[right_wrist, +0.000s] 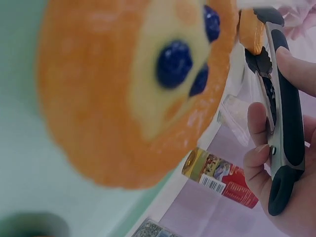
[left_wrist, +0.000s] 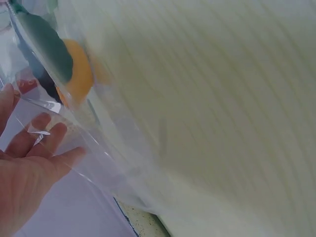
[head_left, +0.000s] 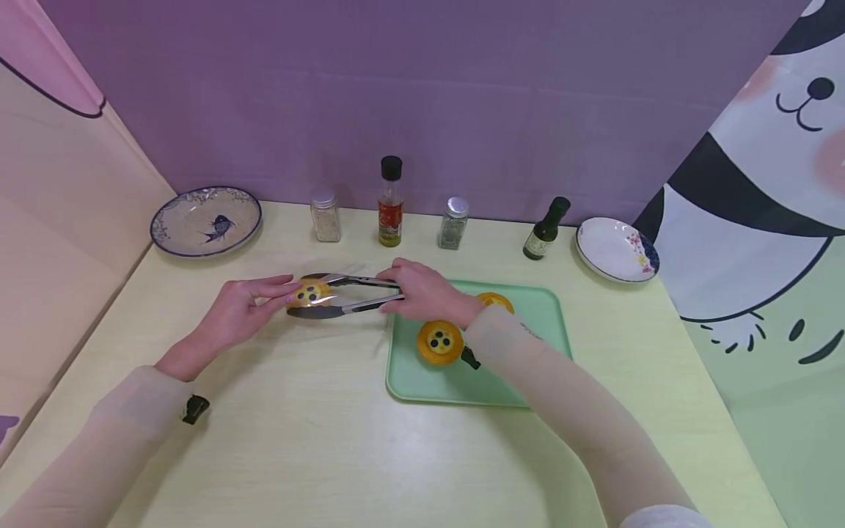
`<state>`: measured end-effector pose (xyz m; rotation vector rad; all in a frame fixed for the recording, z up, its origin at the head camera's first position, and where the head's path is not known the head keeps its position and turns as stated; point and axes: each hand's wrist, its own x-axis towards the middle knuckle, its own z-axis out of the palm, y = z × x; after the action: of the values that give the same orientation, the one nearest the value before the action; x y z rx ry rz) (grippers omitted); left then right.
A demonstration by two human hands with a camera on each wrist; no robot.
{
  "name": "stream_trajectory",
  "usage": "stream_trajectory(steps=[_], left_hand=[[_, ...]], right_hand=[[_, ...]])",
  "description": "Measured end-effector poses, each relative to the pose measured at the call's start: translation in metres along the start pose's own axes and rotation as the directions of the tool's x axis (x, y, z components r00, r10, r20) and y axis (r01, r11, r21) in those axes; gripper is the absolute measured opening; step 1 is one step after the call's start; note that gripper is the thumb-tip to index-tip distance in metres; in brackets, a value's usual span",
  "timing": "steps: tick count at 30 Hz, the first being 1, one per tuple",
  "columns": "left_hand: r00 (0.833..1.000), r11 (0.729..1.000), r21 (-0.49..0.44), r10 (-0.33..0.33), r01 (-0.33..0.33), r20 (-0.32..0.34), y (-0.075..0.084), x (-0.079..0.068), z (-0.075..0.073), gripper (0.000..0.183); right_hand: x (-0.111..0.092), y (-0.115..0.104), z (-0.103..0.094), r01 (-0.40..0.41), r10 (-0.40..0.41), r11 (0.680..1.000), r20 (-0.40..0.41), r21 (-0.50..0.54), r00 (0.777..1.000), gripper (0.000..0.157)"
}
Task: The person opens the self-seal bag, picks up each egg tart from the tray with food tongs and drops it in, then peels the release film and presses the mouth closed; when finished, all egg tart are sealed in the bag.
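My right hand (head_left: 429,292) grips a pair of metal tongs (head_left: 370,303) with dark tips and black-sided handles. Between the tong tips sits a round golden blueberry pastry (head_left: 310,295), left of the tray in the head view. A clear plastic bag (left_wrist: 106,153) surrounds the pastry and tips. The left hand (head_left: 240,314) pinches this bag by its film, the fingers showing through it in the left wrist view. Under the right forearm, another blueberry pastry (head_left: 440,342) lies on the green tray (head_left: 455,397), and a third pastry (head_left: 496,300) is partly covered by the wrist.
Along the back stand a pale-filled shaker jar (head_left: 326,221), a red-labelled bottle (head_left: 390,213), a herb jar (head_left: 452,227) and a small dark bottle (head_left: 544,233). A fish-patterned plate (head_left: 188,216) lies back left, a floral dish (head_left: 610,253) back right. A purple backdrop (head_left: 422,95) rises behind.
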<state>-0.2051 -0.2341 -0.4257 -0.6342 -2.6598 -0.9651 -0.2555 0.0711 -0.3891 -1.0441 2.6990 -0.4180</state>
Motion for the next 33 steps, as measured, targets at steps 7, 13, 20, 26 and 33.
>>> stream_trajectory(steps=[7, 13, 20, 26, 33], left_hand=[[1.0, 1.0, -0.02, -0.016, 0.017, 0.014, -0.001, 0.001, 0.001, 0.024], [0.999, 0.998, -0.042, -0.039, 0.04, 0.035, -0.001, 0.001, 0.002, 0.023], [0.998, 0.998, -0.041, -0.042, 0.043, 0.041, -0.001, 0.003, 0.002, 0.024], [0.999, 0.999, -0.029, -0.026, 0.027, 0.034, 0.001, 0.006, 0.005, 0.025], [0.997, 0.998, -0.026, -0.062, 0.063, 0.05, 0.0, 0.006, 0.004, 0.025]], right_hand=[[0.01, -0.002, 0.008, 0.04, -0.039, 0.999, -0.016, 0.014, 0.999, 0.056], [0.019, -0.003, 0.017, 0.072, -0.072, 0.997, -0.017, 0.022, 0.997, 0.057], [0.024, -0.006, 0.021, 0.064, -0.064, 0.998, -0.009, 0.017, 0.998, 0.057], [0.021, -0.011, 0.018, 0.065, -0.065, 0.998, 0.011, 0.014, 0.998, 0.056], [0.018, -0.016, 0.011, 0.061, -0.061, 0.998, 0.02, -0.015, 0.998, 0.055]])
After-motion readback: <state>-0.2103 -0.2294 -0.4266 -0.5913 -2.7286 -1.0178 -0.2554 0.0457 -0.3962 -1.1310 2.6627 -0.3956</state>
